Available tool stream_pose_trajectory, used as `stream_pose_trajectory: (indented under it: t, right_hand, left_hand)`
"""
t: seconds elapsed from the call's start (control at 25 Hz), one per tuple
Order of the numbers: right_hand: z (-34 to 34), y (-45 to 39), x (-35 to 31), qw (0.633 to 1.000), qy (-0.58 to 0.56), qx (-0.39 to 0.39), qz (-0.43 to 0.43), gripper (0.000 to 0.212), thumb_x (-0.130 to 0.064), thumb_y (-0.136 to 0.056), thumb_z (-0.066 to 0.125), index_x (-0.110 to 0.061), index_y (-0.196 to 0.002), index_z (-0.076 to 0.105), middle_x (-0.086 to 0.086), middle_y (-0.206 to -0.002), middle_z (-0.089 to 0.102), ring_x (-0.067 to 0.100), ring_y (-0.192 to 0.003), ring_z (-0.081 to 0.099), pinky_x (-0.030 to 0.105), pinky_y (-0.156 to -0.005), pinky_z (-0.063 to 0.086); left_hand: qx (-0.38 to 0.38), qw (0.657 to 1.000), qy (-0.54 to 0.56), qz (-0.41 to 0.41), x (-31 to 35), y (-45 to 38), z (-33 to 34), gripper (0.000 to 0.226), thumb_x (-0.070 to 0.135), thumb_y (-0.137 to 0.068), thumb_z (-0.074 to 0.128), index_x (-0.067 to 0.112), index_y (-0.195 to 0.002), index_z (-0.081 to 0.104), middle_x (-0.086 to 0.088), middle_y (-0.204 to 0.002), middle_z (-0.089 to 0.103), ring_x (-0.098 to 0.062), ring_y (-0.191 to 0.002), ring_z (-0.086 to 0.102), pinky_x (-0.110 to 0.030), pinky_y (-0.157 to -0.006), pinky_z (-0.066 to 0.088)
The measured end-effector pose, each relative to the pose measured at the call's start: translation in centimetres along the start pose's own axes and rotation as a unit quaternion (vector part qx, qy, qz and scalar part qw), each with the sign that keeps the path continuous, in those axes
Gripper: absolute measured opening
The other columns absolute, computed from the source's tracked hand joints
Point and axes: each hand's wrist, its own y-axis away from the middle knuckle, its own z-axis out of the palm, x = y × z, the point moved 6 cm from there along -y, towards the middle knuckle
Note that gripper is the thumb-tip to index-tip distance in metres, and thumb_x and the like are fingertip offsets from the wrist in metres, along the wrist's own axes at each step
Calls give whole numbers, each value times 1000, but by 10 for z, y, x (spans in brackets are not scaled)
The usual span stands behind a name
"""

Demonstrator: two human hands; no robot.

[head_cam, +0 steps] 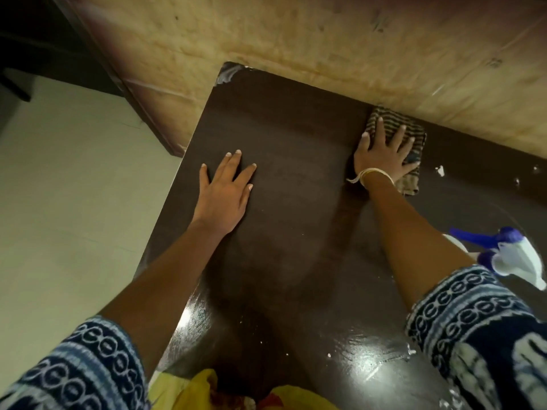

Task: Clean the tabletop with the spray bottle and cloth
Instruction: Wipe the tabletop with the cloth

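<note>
The dark brown tabletop (296, 232) fills the middle of the head view. My right hand (381, 152) lies flat with spread fingers on a striped brown cloth (411, 134), pressing it onto the table near the far edge. My left hand (226, 187) rests flat on the bare tabletop near the left edge, fingers straight, holding nothing. A white spray bottle with a blue nozzle and trigger (515, 255) stands at the right, just behind my right forearm, untouched.
The table's far edge meets a tan plywood wall (325, 39). A pale floor (68, 202) lies to the left beyond the table's left edge. White specks (440, 170) dot the right side of the table. The near surface (364, 359) shines wet.
</note>
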Motion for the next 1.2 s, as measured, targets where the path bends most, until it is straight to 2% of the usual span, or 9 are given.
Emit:
stream_pose_trajectory:
  t: [0.08, 0.2, 0.44, 0.52, 0.64, 0.8, 0.88, 1.04, 1.2]
  right_hand:
    - [12, 36, -26, 1000, -4, -1, -27, 57, -57, -99, 17, -45, -154, 4, 2, -165, -8, 31, -151, -10, 68, -114, -1]
    - [49, 121, -87, 979, 39, 10, -198, 56, -55, -99, 21, -45, -153, 9, 4, -165, -2, 33, -151, -4, 69, -113, -1]
    - [106, 289, -107, 844, 114, -41, -523, 52, -56, -99, 26, -48, -150, 21, -2, -164, 14, 29, -151, 9, 67, -114, 10]
    - [88, 249, -79, 887, 85, -8, -454, 52, -59, -97, 29, -51, -148, 23, -7, -163, 17, 25, -151, 11, 66, -114, 10]
    - [53, 181, -2, 975, 39, 9, -218, 54, -59, -97, 28, -52, -150, 18, -7, -165, 8, 24, -152, 3, 67, -115, 3]
    - [54, 196, 19, 999, 8, 1, -44, 55, -55, -99, 21, -48, -152, 10, -1, -166, -4, 28, -151, -8, 68, -114, -1]
    - [71, 228, -26, 998, 2, 1, -68, 57, -54, -98, 21, -46, -153, 8, 2, -165, -6, 31, -151, -8, 68, -114, -2]
    - [117, 333, -115, 938, 67, -22, -339, 56, -53, -100, 22, -44, -153, 11, 4, -165, -1, 34, -151, -2, 68, -114, 2]
    - [127, 374, -87, 904, 62, -20, -423, 52, -54, -98, 28, -48, -150, 23, -2, -164, 13, 28, -151, 9, 66, -116, 8]
  left_hand:
    - [1, 1000, 8, -11, -13, 18, -1, 46, 32, -103, 36, 25, -149, 37, -8, -161, 24, -24, -150, 17, -59, -116, 15]
    - [27, 999, 21, -35, -44, 49, -7, 43, 27, -102, 41, 19, -143, 47, -11, -157, 33, -27, -147, 26, -59, -115, 21]
    - [68, 990, 100, -71, -99, 113, -8, 36, 14, -97, 48, 4, -131, 55, -20, -141, 49, -41, -120, 54, -52, -93, 49]
    - [54, 985, 138, -86, -105, 126, -6, 39, 16, -100, 46, 6, -138, 51, -17, -143, 48, -37, -123, 54, -49, -99, 48]
    - [67, 970, 195, -126, -110, 138, -9, 41, 15, -100, 48, 5, -141, 50, -16, -136, 56, -35, -122, 55, -44, -105, 44]
    - [65, 959, 221, -164, -119, 149, -13, 39, 16, -100, 48, 11, -138, 55, -15, -123, 67, -36, -108, 63, -47, -99, 50]
    - [71, 958, 229, -156, -123, 156, -15, 35, 15, -100, 48, 12, -133, 60, -14, -117, 70, -35, -102, 66, -45, -96, 52]
    - [82, 963, 220, -134, -127, 168, -16, 33, 11, -100, 47, 9, -128, 65, -16, -109, 72, -35, -92, 67, -40, -88, 52]
    - [83, 957, 232, -151, -126, 178, -13, 36, 12, -101, 46, 9, -133, 60, -17, -114, 71, -35, -98, 66, -39, -91, 51]
